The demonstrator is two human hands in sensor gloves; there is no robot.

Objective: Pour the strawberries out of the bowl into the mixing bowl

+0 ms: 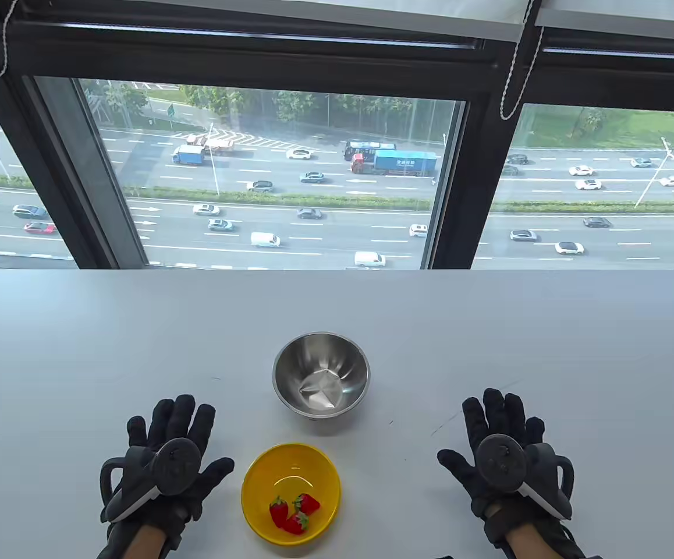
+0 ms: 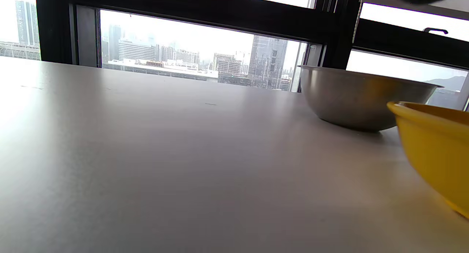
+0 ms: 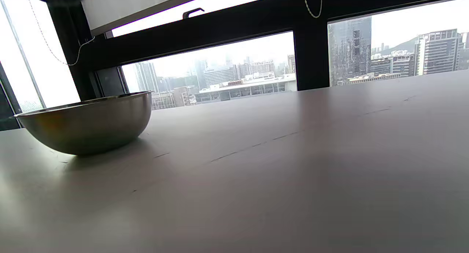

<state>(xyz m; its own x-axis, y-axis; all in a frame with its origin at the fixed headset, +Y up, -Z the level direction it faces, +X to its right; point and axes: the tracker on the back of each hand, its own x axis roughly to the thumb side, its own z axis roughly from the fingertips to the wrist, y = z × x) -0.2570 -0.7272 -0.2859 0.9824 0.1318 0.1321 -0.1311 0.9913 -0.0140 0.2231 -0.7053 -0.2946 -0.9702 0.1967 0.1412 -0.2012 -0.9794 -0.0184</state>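
Strawberries (image 1: 293, 512): three, sitting in the yellow bowl (image 1: 258, 474) at 6 o'clock on the table (image 1: 81, 349), near its front edge. Fruit is bunched toward the bowl's near side.

Steel mixing bowl (image 1: 320, 375) stands upright just past the yellow bowl at 12 o'clock from it, a small gap between them, nothing in it. Left wrist view shows the same pair: mixing bowl (image 2: 362, 99) behind, yellow bowl (image 2: 436, 147) cut off at the right edge.

Left hand (image 1: 165, 460) lies flat, palm down, fingers spread, at 9 o'clock of the yellow bowl; thumb close to the rim, not touching. Holds nothing.

Right hand (image 1: 503, 457) lies flat, palm down, fingers spread, at 3 o'clock of the yellow bowl, well apart from it. Holds nothing. Its wrist view catches only the mixing bowl (image 3: 88, 126) at left.
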